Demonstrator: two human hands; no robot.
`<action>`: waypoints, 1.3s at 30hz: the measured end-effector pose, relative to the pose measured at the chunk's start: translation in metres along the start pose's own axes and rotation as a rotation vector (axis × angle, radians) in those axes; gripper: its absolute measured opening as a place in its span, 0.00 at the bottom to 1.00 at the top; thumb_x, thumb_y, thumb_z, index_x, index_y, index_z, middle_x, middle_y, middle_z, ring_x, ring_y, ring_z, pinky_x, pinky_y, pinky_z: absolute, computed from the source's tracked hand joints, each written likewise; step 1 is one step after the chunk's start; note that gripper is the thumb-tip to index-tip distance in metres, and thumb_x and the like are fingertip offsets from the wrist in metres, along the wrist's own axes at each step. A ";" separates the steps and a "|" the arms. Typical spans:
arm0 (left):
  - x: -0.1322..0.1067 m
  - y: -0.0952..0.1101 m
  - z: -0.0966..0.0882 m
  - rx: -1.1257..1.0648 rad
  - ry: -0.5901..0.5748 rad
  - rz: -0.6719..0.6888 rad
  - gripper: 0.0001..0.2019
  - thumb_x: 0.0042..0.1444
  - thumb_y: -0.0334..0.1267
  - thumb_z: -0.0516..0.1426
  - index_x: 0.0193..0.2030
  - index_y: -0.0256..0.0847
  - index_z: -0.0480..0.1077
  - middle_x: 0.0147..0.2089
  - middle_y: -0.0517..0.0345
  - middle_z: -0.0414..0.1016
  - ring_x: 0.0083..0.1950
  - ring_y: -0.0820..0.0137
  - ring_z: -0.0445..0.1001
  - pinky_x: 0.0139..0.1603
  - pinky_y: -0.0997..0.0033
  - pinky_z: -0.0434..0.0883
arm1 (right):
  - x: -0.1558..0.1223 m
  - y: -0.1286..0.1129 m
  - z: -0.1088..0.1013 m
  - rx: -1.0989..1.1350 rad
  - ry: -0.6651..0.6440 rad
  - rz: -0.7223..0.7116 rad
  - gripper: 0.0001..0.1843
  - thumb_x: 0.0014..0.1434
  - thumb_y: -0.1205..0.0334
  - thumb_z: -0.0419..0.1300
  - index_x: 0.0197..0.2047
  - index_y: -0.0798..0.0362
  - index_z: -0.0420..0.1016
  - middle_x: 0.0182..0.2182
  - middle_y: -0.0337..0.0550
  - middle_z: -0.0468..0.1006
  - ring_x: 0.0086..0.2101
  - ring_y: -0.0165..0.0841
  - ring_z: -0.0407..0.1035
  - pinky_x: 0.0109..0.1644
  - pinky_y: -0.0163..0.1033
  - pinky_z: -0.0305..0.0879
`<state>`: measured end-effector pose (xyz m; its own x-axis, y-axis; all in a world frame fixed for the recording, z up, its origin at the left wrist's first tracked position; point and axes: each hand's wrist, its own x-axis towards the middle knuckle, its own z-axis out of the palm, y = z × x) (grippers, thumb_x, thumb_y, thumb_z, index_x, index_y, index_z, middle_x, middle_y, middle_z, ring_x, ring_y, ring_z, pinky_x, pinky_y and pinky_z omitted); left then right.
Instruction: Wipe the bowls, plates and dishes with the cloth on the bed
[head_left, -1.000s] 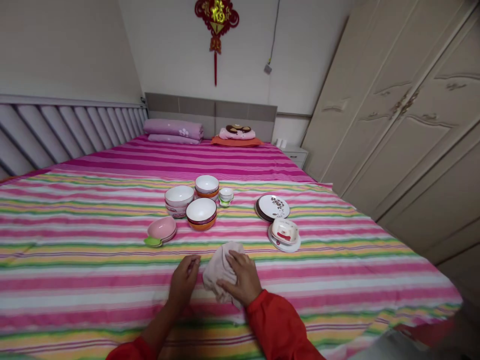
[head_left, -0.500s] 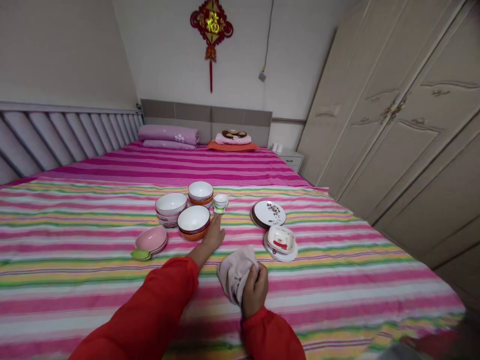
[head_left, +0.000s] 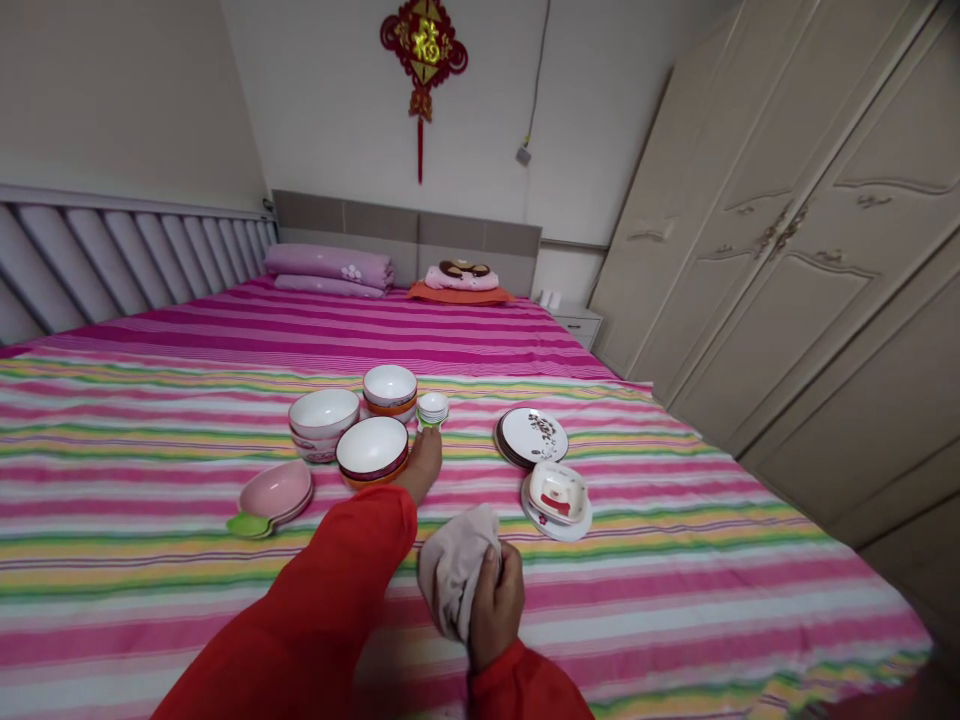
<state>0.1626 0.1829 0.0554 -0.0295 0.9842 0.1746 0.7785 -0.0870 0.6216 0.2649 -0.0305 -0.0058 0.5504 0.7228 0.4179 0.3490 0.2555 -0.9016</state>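
My right hand (head_left: 495,608) is closed round a crumpled beige cloth (head_left: 452,562), held just above the striped bedspread (head_left: 675,560). My left hand (head_left: 422,466), in a red sleeve, stretches forward to a small stack of white cups with a green base (head_left: 433,406). Its fingertips reach the foot of that stack, but the fingers are foreshortened and I cannot see their grip. Just left of this hand sits a white bowl with orange and maroon rims (head_left: 373,447). Behind it are a white-and-pink bowl stack (head_left: 324,412) and an orange-based bowl stack (head_left: 389,385).
A pink dish (head_left: 276,490) with a green spoon (head_left: 246,524) lies at the left. Round patterned plates (head_left: 532,436) and a square dish on a plate (head_left: 556,494) sit to the right. Cream wardrobe doors (head_left: 810,260) line the right side. Pillows (head_left: 330,268) lie by the headboard.
My left hand left the cloth and reached forward past the front bowl to the small cups. My right hand gathered the cloth and lifted it off the bed.
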 end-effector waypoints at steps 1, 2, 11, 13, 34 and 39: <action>-0.001 0.002 -0.001 0.048 -0.019 -0.002 0.18 0.59 0.43 0.55 0.54 0.39 0.66 0.54 0.49 0.69 0.50 0.64 0.71 0.48 0.55 0.72 | 0.000 0.000 0.000 0.002 0.000 -0.001 0.14 0.64 0.53 0.48 0.39 0.53 0.67 0.32 0.44 0.73 0.34 0.35 0.67 0.38 0.37 0.62; -0.003 0.004 -0.002 0.101 -0.041 -0.002 0.18 0.59 0.43 0.55 0.54 0.38 0.65 0.54 0.49 0.69 0.50 0.64 0.71 0.48 0.55 0.72 | 0.000 0.000 0.001 0.004 0.001 -0.003 0.14 0.64 0.52 0.48 0.39 0.53 0.67 0.32 0.44 0.73 0.34 0.35 0.68 0.38 0.37 0.62; -0.031 0.019 -0.025 0.403 -0.229 -0.021 0.18 0.59 0.43 0.55 0.54 0.38 0.66 0.54 0.49 0.69 0.49 0.64 0.71 0.48 0.55 0.72 | 0.002 0.000 0.005 -0.013 0.030 -0.033 0.14 0.64 0.53 0.47 0.38 0.53 0.67 0.32 0.45 0.73 0.34 0.36 0.68 0.39 0.38 0.62; -0.042 0.020 -0.029 0.434 -0.259 -0.021 0.18 0.59 0.43 0.55 0.54 0.37 0.66 0.54 0.49 0.69 0.49 0.64 0.71 0.48 0.56 0.72 | 0.003 0.000 0.005 -0.022 0.025 -0.040 0.14 0.64 0.53 0.47 0.38 0.53 0.67 0.32 0.45 0.73 0.34 0.36 0.68 0.38 0.38 0.62; -0.202 -0.013 -0.101 0.356 -0.321 0.118 0.18 0.62 0.34 0.44 0.52 0.39 0.71 0.54 0.46 0.75 0.53 0.61 0.73 0.51 0.66 0.66 | 0.004 0.002 0.006 -0.071 0.054 -0.066 0.13 0.63 0.52 0.46 0.37 0.51 0.64 0.32 0.44 0.70 0.36 0.36 0.66 0.41 0.40 0.60; -0.219 -0.036 -0.113 0.258 -0.319 0.128 0.18 0.59 0.33 0.47 0.52 0.42 0.71 0.54 0.49 0.75 0.53 0.62 0.73 0.52 0.67 0.66 | 0.004 -0.001 0.006 -0.073 0.030 -0.052 0.16 0.63 0.50 0.46 0.39 0.53 0.65 0.35 0.46 0.71 0.38 0.37 0.66 0.43 0.42 0.61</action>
<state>0.0700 -0.0474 0.0808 0.2413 0.9699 -0.0325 0.8956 -0.2097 0.3922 0.2625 -0.0245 -0.0044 0.5521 0.6899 0.4682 0.4318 0.2437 -0.8684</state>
